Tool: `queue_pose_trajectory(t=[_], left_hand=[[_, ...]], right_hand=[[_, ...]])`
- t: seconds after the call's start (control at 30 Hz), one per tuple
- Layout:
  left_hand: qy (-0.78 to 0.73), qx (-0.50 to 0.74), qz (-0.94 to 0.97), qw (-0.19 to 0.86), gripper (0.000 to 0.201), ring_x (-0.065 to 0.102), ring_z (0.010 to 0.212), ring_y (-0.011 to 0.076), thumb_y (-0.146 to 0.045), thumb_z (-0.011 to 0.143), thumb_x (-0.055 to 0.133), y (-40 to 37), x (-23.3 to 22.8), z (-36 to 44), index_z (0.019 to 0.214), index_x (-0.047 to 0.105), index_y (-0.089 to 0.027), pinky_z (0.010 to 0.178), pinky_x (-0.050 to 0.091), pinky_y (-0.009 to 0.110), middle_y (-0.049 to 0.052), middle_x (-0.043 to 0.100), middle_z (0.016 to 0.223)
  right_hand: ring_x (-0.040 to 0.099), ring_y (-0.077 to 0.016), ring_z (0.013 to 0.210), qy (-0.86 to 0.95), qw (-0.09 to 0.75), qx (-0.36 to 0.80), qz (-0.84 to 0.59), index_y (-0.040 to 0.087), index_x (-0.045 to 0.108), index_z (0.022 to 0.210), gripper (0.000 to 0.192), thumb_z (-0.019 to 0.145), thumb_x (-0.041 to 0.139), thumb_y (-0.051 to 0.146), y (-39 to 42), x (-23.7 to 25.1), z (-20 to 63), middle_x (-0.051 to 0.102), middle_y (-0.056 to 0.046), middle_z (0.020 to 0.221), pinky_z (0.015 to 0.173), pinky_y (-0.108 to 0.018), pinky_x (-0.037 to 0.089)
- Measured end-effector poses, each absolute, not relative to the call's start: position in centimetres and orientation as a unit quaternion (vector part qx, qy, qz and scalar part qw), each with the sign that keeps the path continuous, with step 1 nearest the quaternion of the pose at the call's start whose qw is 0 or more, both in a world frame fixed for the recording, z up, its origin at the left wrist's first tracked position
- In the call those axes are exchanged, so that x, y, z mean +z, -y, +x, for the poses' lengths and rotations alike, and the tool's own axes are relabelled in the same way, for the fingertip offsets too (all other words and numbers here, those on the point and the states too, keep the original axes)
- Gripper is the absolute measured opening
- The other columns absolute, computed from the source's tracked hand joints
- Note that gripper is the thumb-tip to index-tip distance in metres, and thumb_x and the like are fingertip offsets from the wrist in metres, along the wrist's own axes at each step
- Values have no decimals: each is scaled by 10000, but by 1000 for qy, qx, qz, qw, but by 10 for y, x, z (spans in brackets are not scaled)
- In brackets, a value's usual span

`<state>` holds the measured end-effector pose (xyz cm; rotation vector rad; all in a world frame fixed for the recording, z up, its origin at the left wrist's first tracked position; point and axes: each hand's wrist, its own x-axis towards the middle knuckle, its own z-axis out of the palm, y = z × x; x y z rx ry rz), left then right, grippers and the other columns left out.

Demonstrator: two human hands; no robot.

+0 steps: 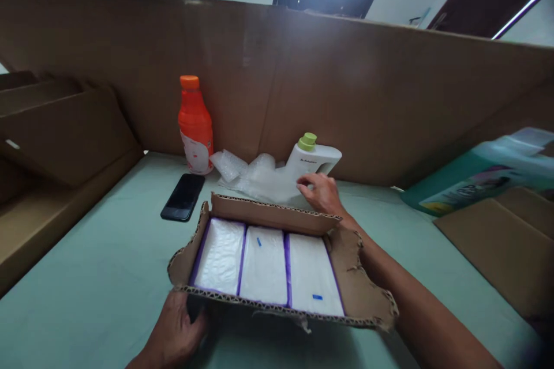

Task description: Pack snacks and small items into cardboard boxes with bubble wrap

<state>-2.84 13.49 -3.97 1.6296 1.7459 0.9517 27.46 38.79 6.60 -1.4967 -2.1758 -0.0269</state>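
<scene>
Now our left hand (pixel 173 331) grips the box (pixel 277 262) at its near edge while our right hand (pixel 320 193), fingers loosely spread, touches the white bottle (pixel 314 161) just beyond

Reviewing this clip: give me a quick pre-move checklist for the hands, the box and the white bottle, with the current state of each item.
1. Left hand holds the near edge of the cardboard box: ok.
2. Right hand on the white bottle: touching it, a full grasp cannot tell.
3. Bottle's green cap in place: ok.
4. Free room in the box: not ok, three white packs fill it side by side.
5. Bubble wrap apart from the bottle: not ok, it lies against it.
6. Phone apart from the box: ok.
</scene>
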Motion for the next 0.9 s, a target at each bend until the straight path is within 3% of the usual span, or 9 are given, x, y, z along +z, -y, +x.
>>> queue_pose_trajectory(t=[0.1,0.27,0.4,0.47,0.6,0.7,0.8,0.9], left_hand=[[-644,401,590,276,472,703,934,349,-554,818,534,-136,-33,-26,1002,713,-158,860,579,495,165,744,957],[-636,426,568,303,456,696,909,339,-551,739,610,-137,-24,-29,965,650,-157,812,579,477,149,728,939],[-652,406,549,331,515,669,970,356,-553,693,645,-135,-14,-33,1011,598,-150,846,551,487,158,701,996],[-650,405,542,345,559,652,1034,366,-539,681,646,-134,-7,-34,1073,582,-145,887,534,487,173,688,1067],[-636,428,535,356,633,633,1126,348,-470,654,672,-131,10,-36,1192,530,-168,947,515,445,166,661,1184],[-621,441,530,373,618,621,1172,338,-445,655,682,-129,16,-35,1187,512,-181,958,514,420,157,647,1232],[-628,440,520,377,598,646,1109,339,-459,641,695,-130,15,-27,1132,516,-169,925,528,436,147,666,1152],[-634,447,515,365,579,665,1041,313,-444,665,693,-139,12,-14,1138,508,-167,887,539,428,123,673,1101]], right_hand=[[651,-271,889,783,279,-39,-555,210,694,799,186,873,547,298,-338,83,318,741,-82,865,842,-425,472],[652,-281,1078,732,387,-144,-542,230,674,882,162,926,554,330,-218,60,377,701,-120,1145,949,-456,486],[688,-281,1068,817,242,-39,-521,236,699,968,161,919,547,246,-122,17,390,732,-112,1172,876,-455,524],[675,-293,1113,821,218,1,-527,238,689,1059,187,915,573,264,-92,14,389,708,-120,1242,883,-476,524],[630,-291,1198,777,299,38,-553,245,629,1199,271,937,570,285,-85,39,370,672,-122,1294,961,-503,501],[594,-291,1252,781,307,166,-518,241,531,1357,452,911,584,295,-108,53,335,609,-130,1389,995,-497,507],[632,-293,1154,764,313,279,-491,206,489,1380,567,832,622,268,-132,53,300,634,-148,1326,904,-471,557],[660,-276,1037,738,333,307,-500,211,517,1342,548,805,615,251,-146,48,287,677,-128,1232,857,-462,561]])
